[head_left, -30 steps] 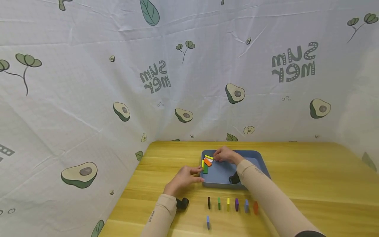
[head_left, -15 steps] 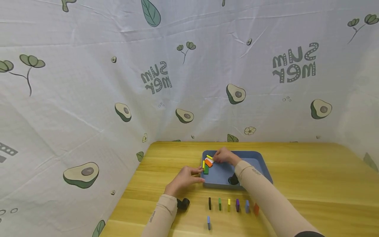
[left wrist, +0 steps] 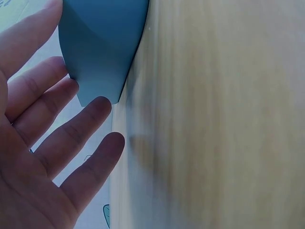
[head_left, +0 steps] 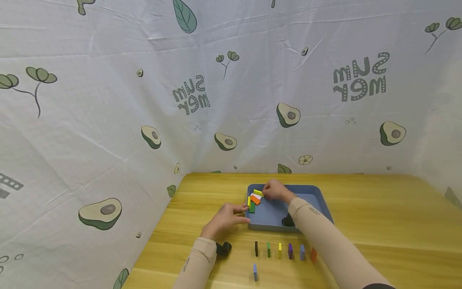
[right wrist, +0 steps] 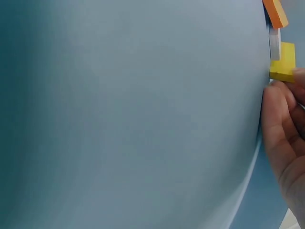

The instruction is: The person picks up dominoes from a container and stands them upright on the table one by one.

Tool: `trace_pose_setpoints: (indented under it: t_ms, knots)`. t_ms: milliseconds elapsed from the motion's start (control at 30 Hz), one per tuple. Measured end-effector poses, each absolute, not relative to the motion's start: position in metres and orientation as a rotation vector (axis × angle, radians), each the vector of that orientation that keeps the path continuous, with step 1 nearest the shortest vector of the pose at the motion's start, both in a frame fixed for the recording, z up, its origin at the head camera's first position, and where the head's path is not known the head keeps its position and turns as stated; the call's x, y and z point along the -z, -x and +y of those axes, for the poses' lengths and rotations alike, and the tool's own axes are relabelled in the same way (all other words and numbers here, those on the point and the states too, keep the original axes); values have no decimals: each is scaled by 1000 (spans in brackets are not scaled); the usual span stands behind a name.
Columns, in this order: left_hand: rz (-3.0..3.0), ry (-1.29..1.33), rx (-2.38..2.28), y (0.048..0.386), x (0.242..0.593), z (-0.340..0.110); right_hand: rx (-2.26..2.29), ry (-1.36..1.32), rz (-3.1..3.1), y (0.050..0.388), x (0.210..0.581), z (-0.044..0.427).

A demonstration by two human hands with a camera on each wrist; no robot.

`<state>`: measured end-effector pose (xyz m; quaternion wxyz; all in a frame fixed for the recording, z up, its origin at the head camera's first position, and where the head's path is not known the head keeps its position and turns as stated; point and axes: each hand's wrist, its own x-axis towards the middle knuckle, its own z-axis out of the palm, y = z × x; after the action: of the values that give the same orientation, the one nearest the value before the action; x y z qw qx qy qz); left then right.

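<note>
The tray [head_left: 268, 216] was blue-grey, its far-left blocks [head_left: 255, 200] yellow, white, orange and green. The near row [head_left: 290, 251] ran black, green, yellow, purple, blue, orange. Green avocados [head_left: 288, 115] patterned the white cloth [head_left: 252, 92].

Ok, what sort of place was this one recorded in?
Probably an improvised indoor recording booth: an avocado-print cloth backdrop hangs behind a wood-grain table, which carries a blue-grey tray and a row of upright coloured blocks.

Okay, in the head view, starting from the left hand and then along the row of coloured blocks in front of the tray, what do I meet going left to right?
Left hand, black block, green block, yellow block, purple block, blue block, orange block.
</note>
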<state>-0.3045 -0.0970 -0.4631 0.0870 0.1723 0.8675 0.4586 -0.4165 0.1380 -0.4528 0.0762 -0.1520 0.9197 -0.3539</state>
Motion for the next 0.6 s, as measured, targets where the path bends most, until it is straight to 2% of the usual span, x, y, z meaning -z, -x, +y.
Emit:
trace_pose_setpoints:
  t_ms: [600]
  knots:
    - [2571, -476, -1353, 303, 462, -97, 964, 563, 2761, 411, 437, 150]
